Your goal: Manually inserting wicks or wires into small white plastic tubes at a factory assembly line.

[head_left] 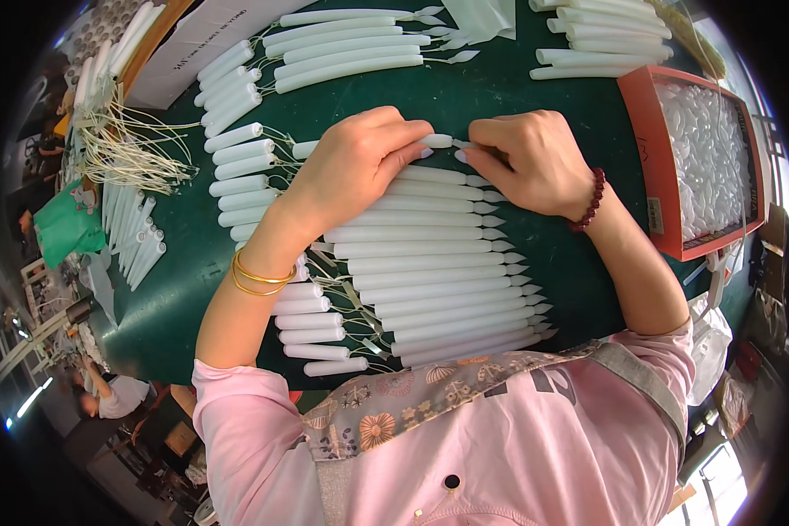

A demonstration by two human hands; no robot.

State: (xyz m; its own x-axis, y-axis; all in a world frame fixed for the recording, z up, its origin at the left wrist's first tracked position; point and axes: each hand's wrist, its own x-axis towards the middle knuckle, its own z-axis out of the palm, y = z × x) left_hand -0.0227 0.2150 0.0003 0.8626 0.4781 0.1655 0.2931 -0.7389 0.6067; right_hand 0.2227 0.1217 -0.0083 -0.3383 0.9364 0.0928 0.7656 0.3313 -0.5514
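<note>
My left hand (351, 162) is closed round a white LED taper candle (437, 140), gripping it near its right end. At that end my right hand (535, 162) pinches a small flame-shaped tip (460, 144), mostly covered by the fingers. The two meet between my fingertips; how far the tip sits in cannot be made out. Below my hands lies a row of white taper candles (443, 261), side by side, their pointed flame tips to the right. Thin wires join their left ends to short white tubes (309, 336).
To the right stands a red box (666, 188) of clear flame tips (706, 162). More candles (351, 61) and plain white tubes (600, 39) lie at the far side of the green table (171, 294). Loose wires (140, 145) and a green bag (68, 226) are at left.
</note>
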